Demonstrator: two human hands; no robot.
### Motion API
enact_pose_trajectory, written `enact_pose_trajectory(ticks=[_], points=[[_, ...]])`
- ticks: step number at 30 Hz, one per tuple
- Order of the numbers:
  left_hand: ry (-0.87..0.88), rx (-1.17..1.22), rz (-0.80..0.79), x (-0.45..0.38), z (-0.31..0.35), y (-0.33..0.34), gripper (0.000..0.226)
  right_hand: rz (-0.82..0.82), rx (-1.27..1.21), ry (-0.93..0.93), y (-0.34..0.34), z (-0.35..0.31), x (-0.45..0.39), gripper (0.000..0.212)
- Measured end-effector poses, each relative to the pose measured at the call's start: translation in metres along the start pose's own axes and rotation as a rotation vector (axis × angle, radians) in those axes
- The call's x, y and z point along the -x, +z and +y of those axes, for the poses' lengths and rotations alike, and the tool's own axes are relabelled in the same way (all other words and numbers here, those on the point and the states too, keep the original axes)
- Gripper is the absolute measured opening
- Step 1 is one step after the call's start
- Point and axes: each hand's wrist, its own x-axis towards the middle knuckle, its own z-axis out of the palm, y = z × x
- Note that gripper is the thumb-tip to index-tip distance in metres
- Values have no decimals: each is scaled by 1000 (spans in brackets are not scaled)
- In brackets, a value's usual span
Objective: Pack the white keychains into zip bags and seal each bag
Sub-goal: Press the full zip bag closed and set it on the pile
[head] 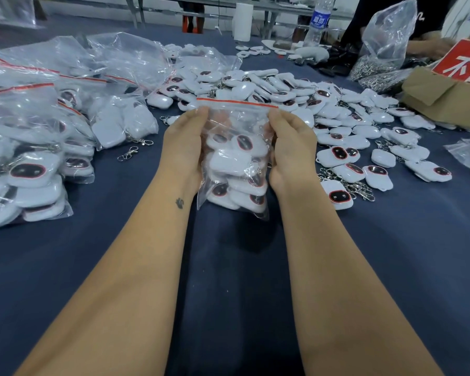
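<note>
Clear zip bag (pixel 235 158) of white keychains (pixel 229 161), upright above blue tabletop (pixel 228 294), gripped between left hand (pixel 183 150) and right hand (pixel 291 147); loose keychain pile (pixel 296 99) just behind, filled bags (pixel 38 131) at left.

water bottle (pixel 318 21), paper roll (pixel 243 21), cardboard box (pixel 442 97)

From my feed the fingertips of both the left hand (pixel 183 147) and right hand (pixel 291 143) vanish behind the zip bag (pixel 235 158), the filled bags (pixel 25 158) on the table's left edge get chopped off, and the far-right red sign (pixel 464 65) too.
</note>
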Motion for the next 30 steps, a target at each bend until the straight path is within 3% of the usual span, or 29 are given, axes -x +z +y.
enact_pose_trajectory(ticks=[9, 16, 24, 30], points=[[63, 10, 13, 9, 0, 3, 22, 39, 71, -33, 3, 5, 2, 23], [58, 35, 37, 8, 0, 3, 24, -53, 93, -15, 5, 4, 3, 19], [36, 43, 16, 7, -1, 2, 19, -45, 129, -58, 5, 6, 2, 18], [3, 81, -10, 9, 1, 4, 14, -180, -10, -7, 4, 4, 4, 27]])
